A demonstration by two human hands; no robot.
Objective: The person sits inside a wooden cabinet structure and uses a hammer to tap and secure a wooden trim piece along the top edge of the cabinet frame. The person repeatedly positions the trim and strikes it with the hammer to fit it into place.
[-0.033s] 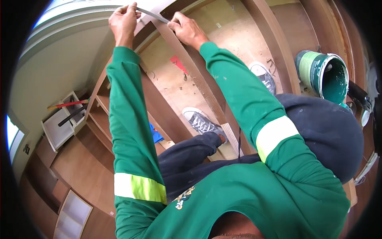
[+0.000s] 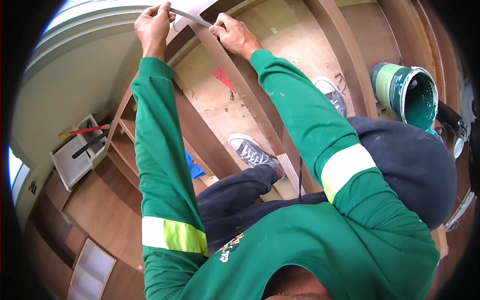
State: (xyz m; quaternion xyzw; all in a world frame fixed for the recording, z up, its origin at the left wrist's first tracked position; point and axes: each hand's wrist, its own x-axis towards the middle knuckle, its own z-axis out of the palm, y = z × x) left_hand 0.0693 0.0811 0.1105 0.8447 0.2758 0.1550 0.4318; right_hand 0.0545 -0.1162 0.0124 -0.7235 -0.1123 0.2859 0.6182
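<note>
A thin, flat grey strip stretches between my two hands at the top of the view, beside the white window frame. Pinched at the strip's left end are the fingers of my left hand. My right hand grips its other end with thumb and bent fingers, just over the top end of a long brown wooden board. What the strip is made of I cannot make out. Both arms, in green sleeves with reflective bands, reach far forward.
My shoes stand between the boards, near a red triangular scrap and small debris. At right is a green-stained paint bucket. At left, a white tray lies with a red-and-yellow-handled tool. Something blue shows beside my leg.
My hands and forearms have shifted very slightly to the left. The strip stays held between both hands.
</note>
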